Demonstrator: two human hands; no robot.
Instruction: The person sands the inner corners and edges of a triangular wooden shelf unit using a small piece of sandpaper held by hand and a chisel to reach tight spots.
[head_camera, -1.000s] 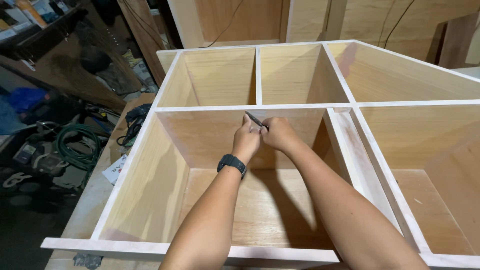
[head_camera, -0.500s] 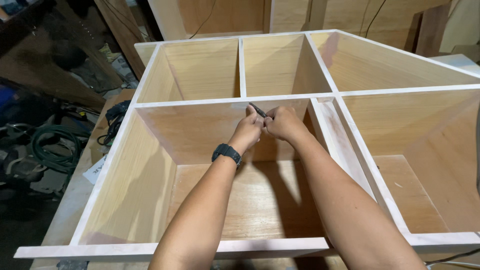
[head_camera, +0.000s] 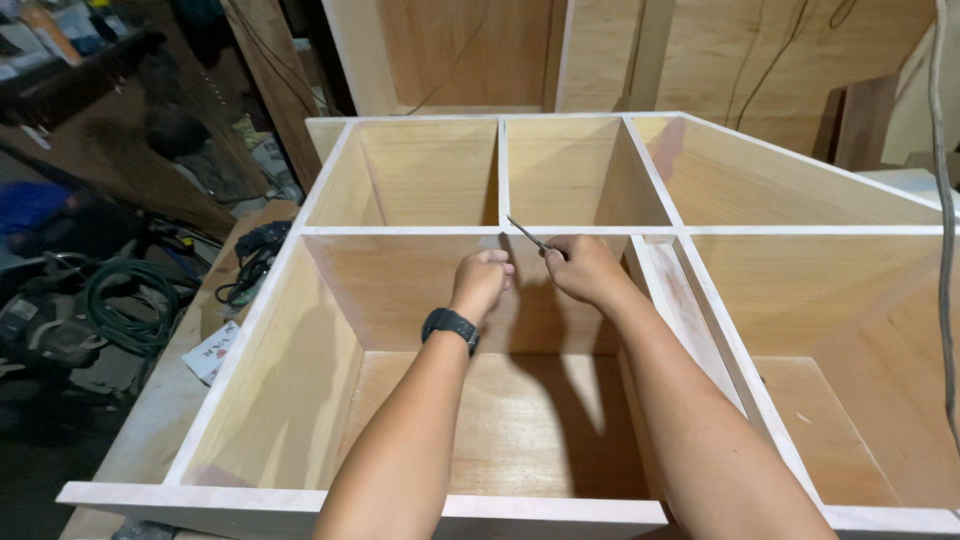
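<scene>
Hands together at cabinet (head_camera: 420, 300) divider: right hand (head_camera: 585, 272) clamped on thin tool (head_camera: 528, 236), left hand (head_camera: 482, 282) fisted, steadying beside.

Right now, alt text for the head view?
Two bare hands meet at the top edge of a horizontal divider in a pale plywood cabinet: the right hand holds a thin metal tool, the left hand, wearing a black wristwatch, sits fisted beside it.
</scene>
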